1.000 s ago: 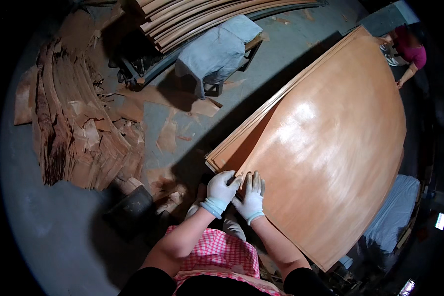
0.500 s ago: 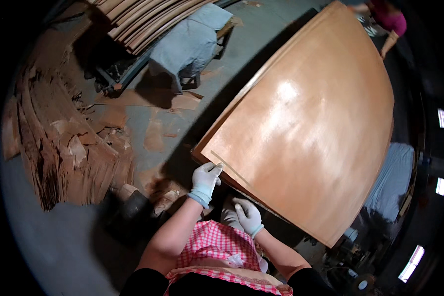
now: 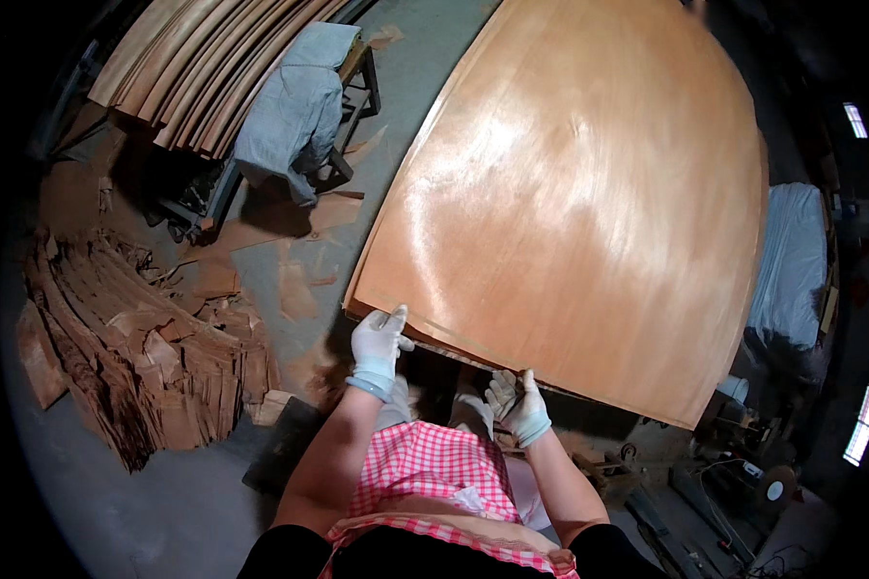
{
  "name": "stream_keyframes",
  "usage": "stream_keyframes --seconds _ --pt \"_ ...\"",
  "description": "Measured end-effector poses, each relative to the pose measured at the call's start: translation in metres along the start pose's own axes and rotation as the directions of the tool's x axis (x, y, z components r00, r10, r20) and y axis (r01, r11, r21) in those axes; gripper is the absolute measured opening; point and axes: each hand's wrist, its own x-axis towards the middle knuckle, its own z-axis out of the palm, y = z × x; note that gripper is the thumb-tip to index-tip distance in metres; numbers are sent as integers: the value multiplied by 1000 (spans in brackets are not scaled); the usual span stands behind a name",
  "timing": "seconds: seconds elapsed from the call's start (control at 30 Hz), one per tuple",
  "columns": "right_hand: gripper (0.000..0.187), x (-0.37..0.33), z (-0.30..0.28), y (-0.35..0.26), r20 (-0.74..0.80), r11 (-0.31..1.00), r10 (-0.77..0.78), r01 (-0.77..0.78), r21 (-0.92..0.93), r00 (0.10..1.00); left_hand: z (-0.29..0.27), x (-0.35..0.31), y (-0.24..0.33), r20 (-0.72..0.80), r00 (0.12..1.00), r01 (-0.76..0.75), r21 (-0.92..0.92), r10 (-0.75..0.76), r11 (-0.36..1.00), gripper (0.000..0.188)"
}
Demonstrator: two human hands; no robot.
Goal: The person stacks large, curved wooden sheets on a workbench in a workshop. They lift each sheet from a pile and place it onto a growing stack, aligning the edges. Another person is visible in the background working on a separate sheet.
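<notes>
A large, glossy, light-brown wood veneer sheet (image 3: 589,222) lies on top of a stack in front of me. I wear white gloves on both hands. My left hand (image 3: 378,345) is closed on the sheet's near left corner, thumb on top and fingers at the edge. To its right, my right hand (image 3: 519,405) is at the near edge with thumb and fingers apart. Its thumb tip meets the edge, and I see no grip on the sheet.
Torn veneer scraps (image 3: 154,347) are heaped on the floor at left. Behind them, curved wooden strips (image 3: 212,68) rest on a rack beside a stand draped with grey cloth (image 3: 294,106). A plastic-covered pile (image 3: 790,261) stands at right, with machinery (image 3: 753,473) below it.
My view has turned, so the sheet appears further left. My right hand has risen from below the sheet to its near edge. A co-worker at the far end has mostly left view.
</notes>
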Motion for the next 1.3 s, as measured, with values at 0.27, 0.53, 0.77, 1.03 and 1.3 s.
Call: stream_keyframes --seconds 0.27,0.53,0.77,1.03,1.3 --pt "37 -2 0 20 203 972 141 -97 -212 969 35 -21 35 5 995 -101 -5 101 995 39" --pt "52 -33 19 10 486 998 3 25 -52 874 54 -42 81 86 992 -83 -76 89 994 22" --pt "39 -34 -27 -36 142 889 -295 217 404 945 -9 10 7 -103 993 66 1 -65 998 25" --pt "37 18 -83 -54 -236 895 -443 441 -66 865 -13 53 -50 -183 979 97 6 -94 995 31" --pt "39 29 -108 -75 -320 865 -499 439 -244 806 2 40 -51 -139 990 35 109 -20 993 29"
